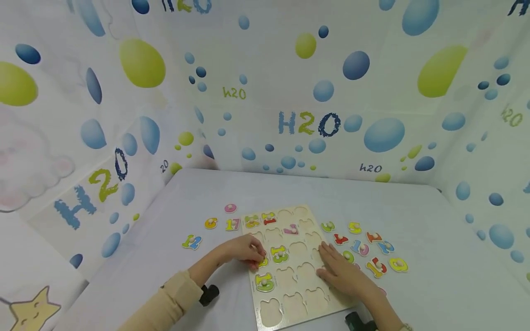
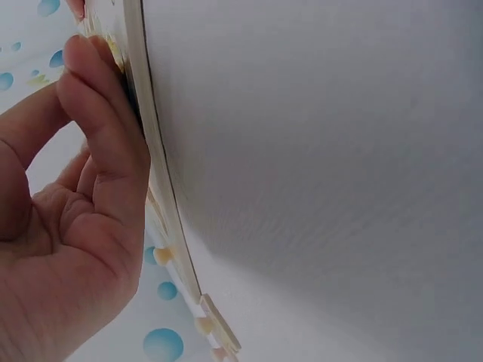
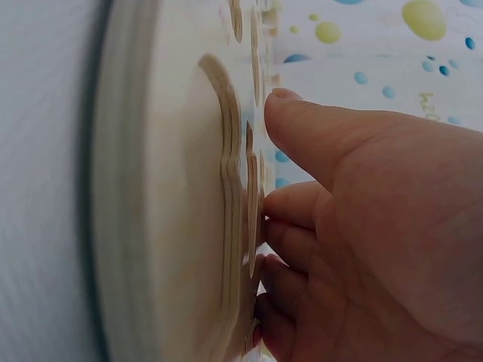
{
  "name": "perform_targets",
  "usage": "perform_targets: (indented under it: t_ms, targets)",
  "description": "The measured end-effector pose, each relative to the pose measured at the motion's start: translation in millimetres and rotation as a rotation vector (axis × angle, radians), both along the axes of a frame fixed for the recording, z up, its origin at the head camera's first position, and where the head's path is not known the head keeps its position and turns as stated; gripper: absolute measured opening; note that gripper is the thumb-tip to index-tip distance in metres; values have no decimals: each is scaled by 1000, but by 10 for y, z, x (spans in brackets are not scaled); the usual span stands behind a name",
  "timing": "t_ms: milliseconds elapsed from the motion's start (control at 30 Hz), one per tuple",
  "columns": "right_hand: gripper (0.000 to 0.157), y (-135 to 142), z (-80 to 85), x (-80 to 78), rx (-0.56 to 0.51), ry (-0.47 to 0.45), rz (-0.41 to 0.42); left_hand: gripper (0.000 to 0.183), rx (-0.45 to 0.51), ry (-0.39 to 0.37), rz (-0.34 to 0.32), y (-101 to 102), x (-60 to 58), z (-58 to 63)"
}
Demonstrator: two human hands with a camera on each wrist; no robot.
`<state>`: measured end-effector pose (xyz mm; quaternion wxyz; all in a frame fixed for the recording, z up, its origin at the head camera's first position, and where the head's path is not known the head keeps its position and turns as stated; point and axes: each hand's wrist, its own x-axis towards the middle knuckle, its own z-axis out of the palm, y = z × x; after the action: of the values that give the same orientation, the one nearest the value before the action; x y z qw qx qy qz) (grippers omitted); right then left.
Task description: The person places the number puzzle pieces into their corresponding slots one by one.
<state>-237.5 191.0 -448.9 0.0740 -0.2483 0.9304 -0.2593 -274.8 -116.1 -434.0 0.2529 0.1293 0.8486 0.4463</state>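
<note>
- The left hand (image 1: 244,249) is bending over the left edge of the wooden number board (image 1: 297,307); its grip is narrowing to a pinch, thumb and fingertips drawn together on a yellow piece (image 1: 263,262).
- That yellow piece is sitting at the board's left column, between an empty recess above and a yellow-and-green piece (image 1: 264,283) below; the fingers are covering much of it, so I cannot tell whether it is lying fully in its recess.
- The right hand (image 1: 341,271) is resting on the board's right side, its grip spread with fingers extended, pinching nothing.
- The board is lying at a slant on the white-covered bench (image 1: 269,188), many of its recesses showing bare wood.
- A green-and-yellow 13 (image 1: 279,254) is lying just right of the yellow piece, and a pink 7 (image 1: 291,230) and a red-and-yellow 11 (image 1: 269,218) are lying farther up the board.
- Left of the board, a 17 (image 1: 233,224), an orange 6 (image 1: 211,223) and a yellow-and-blue 12 (image 1: 192,242) are lying loose.
- Right of it, a yellow 5 (image 1: 354,227) and a red 4 (image 1: 341,239) are lying among other pieces.
</note>
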Motion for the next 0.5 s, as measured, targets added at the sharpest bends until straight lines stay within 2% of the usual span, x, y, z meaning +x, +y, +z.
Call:
perform_targets:
  t_ms: [100, 200, 300, 400, 500]
  targets:
    - [65, 7, -12, 7, -3, -5, -8, 26, -41, 73, -18, -23, 61, 4]
    - [66, 1, -34, 11, -2, -10, -19, 46, -88, 150, -26, -137, 122, 51]
    - [65, -9, -46, 18, 12, -5, -31, 45, -110, 214, -2, -373, 129, 145]
    - [65, -14, -39, 23, 10, -1, -31, 34, -126, 274, 81, -707, 110, 240]
    - [65, -20, -29, 22, 7, -4, -27, 28, -202, 324, 201, -1044, 120, 287]
